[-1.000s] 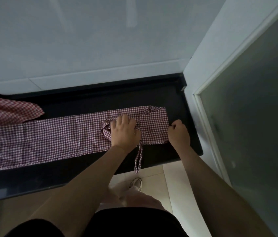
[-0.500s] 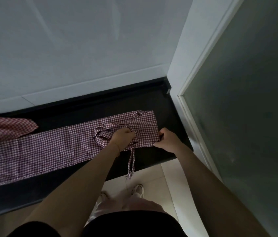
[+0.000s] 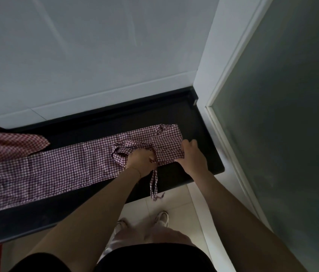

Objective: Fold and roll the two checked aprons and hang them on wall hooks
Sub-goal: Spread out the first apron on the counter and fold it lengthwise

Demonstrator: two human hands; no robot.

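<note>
A red-and-white checked apron (image 3: 60,169), folded into a long strip, lies along the black counter (image 3: 197,122). My left hand (image 3: 140,160) lies on its right part with curled fingers holding the bunched ties (image 3: 127,148). My right hand (image 3: 191,154) grips the apron's right end, thumb under the near edge. One tie strap (image 3: 154,185) hangs over the counter's front edge. A second checked apron (image 3: 7,144) lies crumpled at the far left, partly out of view.
A white tiled wall (image 3: 96,46) rises behind the counter. A white door frame (image 3: 213,79) and frosted glass door (image 3: 291,114) stand close on the right. Below are pale floor tiles (image 3: 176,199) and my shoes (image 3: 161,218).
My left hand has gone from lying flat on the apron to gathering the ties with curled fingers. My right hand has taken hold of the apron's right end.
</note>
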